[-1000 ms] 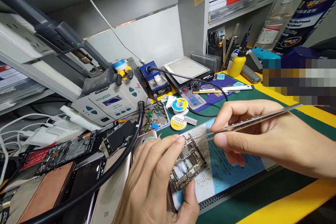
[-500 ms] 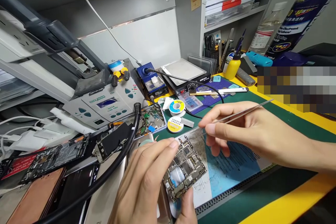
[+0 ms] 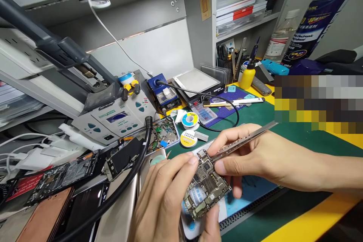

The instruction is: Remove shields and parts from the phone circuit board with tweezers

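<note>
My left hand grips a phone logic board from below, tilting it up above a printed repair sheet. The board carries many small components and metal shields. My right hand pinches slender steel tweezers, whose tips reach the board's upper edge. My right fingers hide part of that edge, and the left fingers cover the board's lower corner.
A green mat covers the bench. Behind it are solder spools, a parts tray, a soldering station and a hot-air unit. A black hose runs beside my left hand, above several opened phones.
My right hand has moved left and the tweezers' tips have come down onto the board's upper edge. The board has shifted slightly up and right, and the view has turned a little.
</note>
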A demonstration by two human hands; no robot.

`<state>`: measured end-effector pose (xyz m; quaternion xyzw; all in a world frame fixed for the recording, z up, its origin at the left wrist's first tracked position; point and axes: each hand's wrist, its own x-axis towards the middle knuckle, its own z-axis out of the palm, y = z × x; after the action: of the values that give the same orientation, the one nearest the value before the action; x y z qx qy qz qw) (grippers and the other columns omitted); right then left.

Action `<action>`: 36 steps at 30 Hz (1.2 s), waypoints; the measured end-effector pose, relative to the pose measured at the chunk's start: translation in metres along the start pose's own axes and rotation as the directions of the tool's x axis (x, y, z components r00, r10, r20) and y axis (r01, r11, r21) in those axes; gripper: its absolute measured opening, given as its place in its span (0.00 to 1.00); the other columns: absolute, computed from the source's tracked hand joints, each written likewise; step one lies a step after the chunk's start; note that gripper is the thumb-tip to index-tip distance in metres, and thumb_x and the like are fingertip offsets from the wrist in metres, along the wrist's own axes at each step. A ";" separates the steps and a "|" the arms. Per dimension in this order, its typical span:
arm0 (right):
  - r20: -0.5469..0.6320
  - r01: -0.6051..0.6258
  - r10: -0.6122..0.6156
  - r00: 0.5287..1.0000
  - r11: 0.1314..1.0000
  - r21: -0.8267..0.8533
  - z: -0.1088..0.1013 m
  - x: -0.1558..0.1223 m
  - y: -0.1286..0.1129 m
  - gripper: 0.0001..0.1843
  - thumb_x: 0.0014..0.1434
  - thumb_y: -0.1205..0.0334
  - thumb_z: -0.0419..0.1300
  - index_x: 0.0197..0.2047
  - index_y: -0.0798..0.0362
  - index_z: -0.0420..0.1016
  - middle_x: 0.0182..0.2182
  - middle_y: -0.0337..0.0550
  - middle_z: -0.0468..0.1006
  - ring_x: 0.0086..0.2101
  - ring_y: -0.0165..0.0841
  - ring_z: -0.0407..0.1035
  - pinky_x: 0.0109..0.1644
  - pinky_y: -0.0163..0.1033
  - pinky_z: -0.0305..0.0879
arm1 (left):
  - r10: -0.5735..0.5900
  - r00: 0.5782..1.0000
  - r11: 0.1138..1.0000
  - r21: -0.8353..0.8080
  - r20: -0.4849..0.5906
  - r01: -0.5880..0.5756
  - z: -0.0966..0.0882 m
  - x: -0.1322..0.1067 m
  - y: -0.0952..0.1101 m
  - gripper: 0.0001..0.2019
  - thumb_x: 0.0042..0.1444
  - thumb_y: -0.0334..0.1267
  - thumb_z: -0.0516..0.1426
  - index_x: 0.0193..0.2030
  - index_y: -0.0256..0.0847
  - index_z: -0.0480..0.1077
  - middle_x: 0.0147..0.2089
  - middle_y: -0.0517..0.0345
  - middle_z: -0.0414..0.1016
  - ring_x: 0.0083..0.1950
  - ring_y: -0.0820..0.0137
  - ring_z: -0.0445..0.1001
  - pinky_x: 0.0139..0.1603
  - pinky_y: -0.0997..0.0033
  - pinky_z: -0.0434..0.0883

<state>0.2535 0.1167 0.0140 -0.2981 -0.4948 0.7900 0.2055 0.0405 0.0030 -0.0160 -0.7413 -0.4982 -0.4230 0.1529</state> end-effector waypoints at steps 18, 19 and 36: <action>-0.011 0.432 -0.581 0.814 0.617 -0.658 0.007 -0.017 -0.011 0.08 0.68 0.53 0.76 0.41 0.48 0.94 0.41 0.48 0.95 0.39 0.43 0.90 0.42 0.37 0.87 | 0.131 0.974 0.991 -0.023 0.184 -0.129 -0.019 0.000 -0.024 0.34 0.63 0.28 0.70 0.75 0.29 0.69 0.65 0.39 0.82 0.67 0.59 0.81 0.71 0.56 0.81; 0.037 0.452 -0.593 0.805 0.572 -0.685 0.007 -0.017 -0.012 0.07 0.69 0.55 0.75 0.42 0.48 0.94 0.42 0.49 0.95 0.40 0.43 0.90 0.42 0.38 0.87 | 0.136 0.973 0.991 -0.023 0.189 -0.134 -0.019 -0.001 -0.025 0.34 0.63 0.28 0.70 0.75 0.29 0.69 0.65 0.39 0.82 0.68 0.59 0.80 0.71 0.55 0.81; 0.071 0.449 -0.600 0.797 0.509 -0.735 0.004 -0.019 0.002 0.07 0.71 0.54 0.74 0.43 0.46 0.92 0.41 0.45 0.95 0.41 0.43 0.91 0.42 0.37 0.87 | 0.165 0.962 0.986 -0.021 0.218 -0.165 -0.019 -0.002 -0.027 0.34 0.64 0.29 0.70 0.75 0.29 0.69 0.64 0.41 0.84 0.71 0.61 0.79 0.76 0.59 0.78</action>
<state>0.2646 0.1014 0.0192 -0.2637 -0.8072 0.3970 0.3483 0.0075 0.0018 -0.0110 -0.8226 -0.4478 -0.3250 0.1307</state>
